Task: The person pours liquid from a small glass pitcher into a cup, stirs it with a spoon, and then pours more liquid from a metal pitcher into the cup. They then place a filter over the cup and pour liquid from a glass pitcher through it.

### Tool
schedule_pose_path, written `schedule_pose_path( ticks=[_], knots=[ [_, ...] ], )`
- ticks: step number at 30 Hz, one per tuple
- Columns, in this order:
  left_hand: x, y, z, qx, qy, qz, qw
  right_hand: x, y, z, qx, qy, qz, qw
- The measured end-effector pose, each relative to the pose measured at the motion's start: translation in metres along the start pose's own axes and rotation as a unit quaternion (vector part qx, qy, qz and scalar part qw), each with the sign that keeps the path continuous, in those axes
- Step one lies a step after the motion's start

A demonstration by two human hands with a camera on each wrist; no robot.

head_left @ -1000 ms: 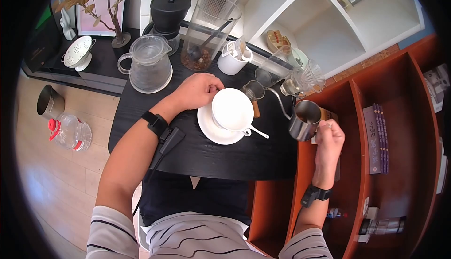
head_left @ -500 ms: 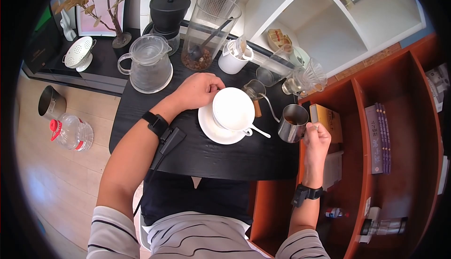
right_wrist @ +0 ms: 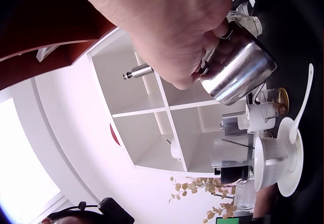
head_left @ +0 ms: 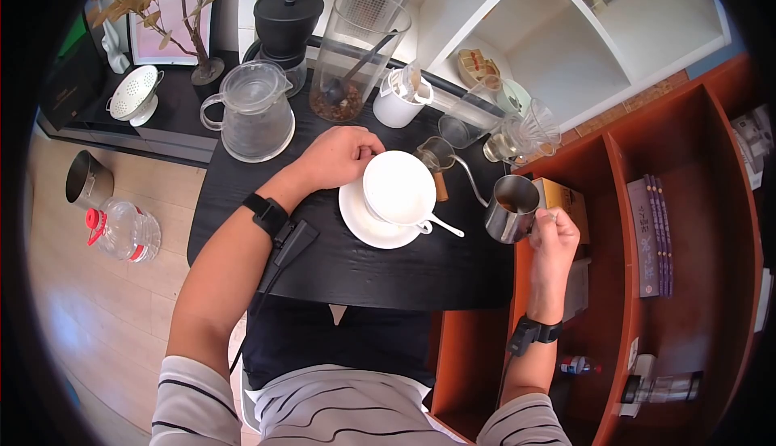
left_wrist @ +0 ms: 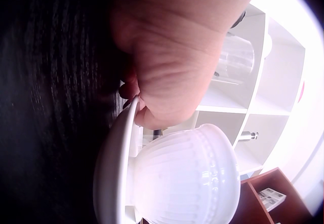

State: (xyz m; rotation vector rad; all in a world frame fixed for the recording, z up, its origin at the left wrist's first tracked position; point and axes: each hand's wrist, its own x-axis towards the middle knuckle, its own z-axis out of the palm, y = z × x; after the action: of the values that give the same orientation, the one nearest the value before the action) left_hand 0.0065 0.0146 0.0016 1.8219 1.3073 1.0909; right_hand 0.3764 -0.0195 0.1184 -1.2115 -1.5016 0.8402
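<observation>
Steel pitcher (head_left: pixel 506 226) hung in the right hand (head_left: pixel 556 240), well apart from the white cup (head_left: pixel 400 186)

From my distant seat I saw the pitcher off the desk (head_left: pixel 364 283), near its right edge and to the right of the cup. I judged it rigid and hard to break, with a smooth wall that could slip, so its handle (right_wrist: pixel 204 68) was the place to take it. Something brownish showed inside; it was perhaps liquid, though a reflection could have looked the same to me. If it was liquid, the weight would have shifted with each tilt, and I would have wanted slow turns of the wrist.

The right fingers were curled round that handle, on the side away from the cup. The right forearm reached forward from low at the person's side, out toward the red-brown shelves (head_left: pixel 612 195).

The left hand (head_left: pixel 339 157) came in from the other side, its forearm slanting inward and the wrist low over the desk. Its fingers pinched the rim of the saucer (head_left: pixel 356 213). The cup stood upright there, with the white spoon (head_left: pixel 447 225) beside it; both cup and saucer looked brittle and slick to me.
</observation>
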Motion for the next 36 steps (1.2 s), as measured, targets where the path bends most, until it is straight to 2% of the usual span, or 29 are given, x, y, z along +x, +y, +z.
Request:
schedule_pose_path(
  ticks=[15,27,30,36],
  knots=[
    [0.000,-0.001,0.001,0.004,0.003,0.005,1.000,0.015,-0.056,-0.029,0.010,0.012,-0.082,0.997],
    [0.000,-0.003,0.001,-0.016,0.004,0.003,1.000,0.006,-0.001,0.001,-0.015,-0.020,0.002,1.000],
    [0.000,-0.002,0.001,-0.028,-0.001,-0.008,1.000,0.006,0.001,-0.003,0.006,-0.041,0.031,0.999],
    [0.000,-0.001,0.001,-0.001,0.001,-0.004,1.000,0.007,-0.004,-0.001,0.008,-0.037,0.034,0.999]
  ],
)
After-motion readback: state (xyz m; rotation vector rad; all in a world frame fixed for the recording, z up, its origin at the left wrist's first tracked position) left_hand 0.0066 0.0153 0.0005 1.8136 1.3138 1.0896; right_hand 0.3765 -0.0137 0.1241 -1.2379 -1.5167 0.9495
